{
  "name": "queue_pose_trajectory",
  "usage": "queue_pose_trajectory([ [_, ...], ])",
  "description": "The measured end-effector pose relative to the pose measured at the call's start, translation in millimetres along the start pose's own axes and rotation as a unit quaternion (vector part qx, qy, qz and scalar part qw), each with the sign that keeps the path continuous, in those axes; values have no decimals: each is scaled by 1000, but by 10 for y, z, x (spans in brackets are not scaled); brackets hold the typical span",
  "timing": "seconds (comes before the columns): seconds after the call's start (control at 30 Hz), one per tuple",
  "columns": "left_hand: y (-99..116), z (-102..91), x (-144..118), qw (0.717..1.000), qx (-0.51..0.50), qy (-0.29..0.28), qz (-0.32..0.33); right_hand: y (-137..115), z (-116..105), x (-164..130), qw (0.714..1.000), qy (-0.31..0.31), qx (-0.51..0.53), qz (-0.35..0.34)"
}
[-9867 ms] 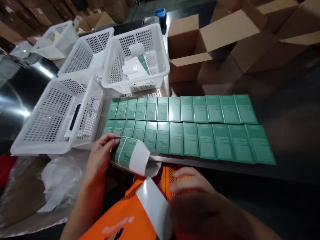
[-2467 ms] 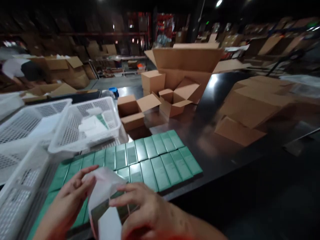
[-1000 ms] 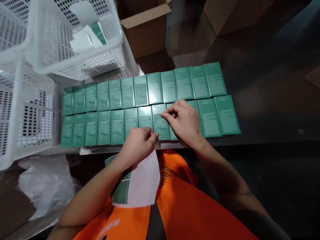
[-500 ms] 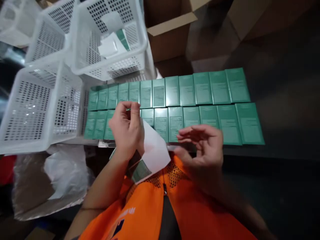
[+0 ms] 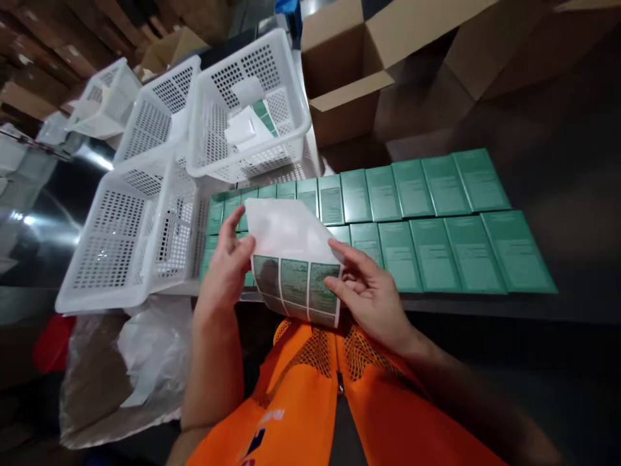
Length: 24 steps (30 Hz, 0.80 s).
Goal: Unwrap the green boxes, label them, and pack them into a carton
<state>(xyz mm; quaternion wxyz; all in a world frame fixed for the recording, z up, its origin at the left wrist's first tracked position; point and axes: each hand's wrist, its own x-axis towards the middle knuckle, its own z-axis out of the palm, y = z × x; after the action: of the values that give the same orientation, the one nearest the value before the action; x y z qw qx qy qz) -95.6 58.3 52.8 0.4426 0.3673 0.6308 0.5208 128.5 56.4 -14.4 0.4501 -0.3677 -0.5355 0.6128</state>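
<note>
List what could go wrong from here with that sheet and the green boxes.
The sheet of green labels bows between the left hand and right hand, so it might crease.

The green boxes stand side by side in two rows, so a brush from the right hand could knock some out of line.

The near row lies close to the table edge; a nudge might push one off.

it looks like a packing workshop: open cartons (image 5: 345, 120), white baskets (image 5: 262, 155), rows of green boxes (image 5: 429, 255).
</note>
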Motion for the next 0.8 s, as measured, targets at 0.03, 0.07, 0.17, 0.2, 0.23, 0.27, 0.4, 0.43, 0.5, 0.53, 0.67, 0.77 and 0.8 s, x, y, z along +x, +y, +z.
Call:
queue_pose_trajectory([
  [0.03,-42,-53,-82,1000,4,-19,3,-24,-29,25,1000,-1,-4,19],
  [0.07,-76,-96,-164,1000,17,-25,9,-44,-47,47,1000,5,-8,30],
  [0.17,-116,-182,-350,996,88,18,28,-102,-56,97,998,13,-55,23],
  [0.2,-110,-203,-383,993,114,31,22,-126,-54,111,997,10,-80,9],
  [0.23,-99,-223,-400,990,136,38,11,-152,-53,123,994,9,-105,-7],
  [0.27,-84,-240,-403,987,155,42,2,-180,-53,133,992,12,-128,-22],
  [0.4,-36,-267,-323,964,240,73,85,-279,-62,145,987,20,-159,-32],
  [0.43,-34,-263,-295,960,245,72,113,-296,-67,143,988,14,-152,-11],
  [0.5,-46,-243,-243,972,199,47,113,-320,-86,138,990,7,-138,42],
  [0.53,-57,-226,-222,984,156,29,86,-326,-101,137,989,10,-138,58],
  [0.67,-104,-110,-146,999,47,-10,-18,-317,-175,133,970,41,-234,-49],
  [0.77,-127,18,-26,998,24,8,-57,-311,-227,82,887,60,-366,-274],
  [0.8,-136,58,38,997,16,29,-70,-329,-247,51,853,40,-385,-351],
])
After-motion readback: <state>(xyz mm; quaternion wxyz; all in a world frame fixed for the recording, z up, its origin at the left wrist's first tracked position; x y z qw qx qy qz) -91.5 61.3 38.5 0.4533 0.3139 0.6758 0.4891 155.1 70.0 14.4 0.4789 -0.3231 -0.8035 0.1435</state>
